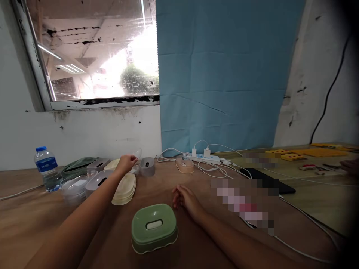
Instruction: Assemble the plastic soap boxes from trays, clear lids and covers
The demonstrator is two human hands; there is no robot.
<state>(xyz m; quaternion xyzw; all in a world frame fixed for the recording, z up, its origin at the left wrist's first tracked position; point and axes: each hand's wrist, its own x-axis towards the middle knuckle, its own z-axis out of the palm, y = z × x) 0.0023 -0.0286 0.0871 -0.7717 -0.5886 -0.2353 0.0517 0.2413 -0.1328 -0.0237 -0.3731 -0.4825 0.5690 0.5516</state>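
My left hand (127, 164) reaches to the back of the table, its fingers pinched on a thin clear plastic piece (137, 152). Around it are a small grey container (147, 166), a stack of cream oval lids (125, 189) and grey slotted covers, one of them a grey cover (94, 184) partly behind my forearm. A green oval box-shaped cover (154, 226), with a slot in its top and a pale piece inside the slot, sits on the table in front of me. Just right of it, my right hand (186, 201) rests with fingers loosely curled in, nothing visible in them.
Clear plastic containers (78, 186) and a water bottle (47, 169) stand at left. At the back are a peach container (184, 165) and a power strip (203, 157) with loose white cables. A black tablet-like slab (267, 180) lies at right; another person's hand (350, 167) shows at the edge.
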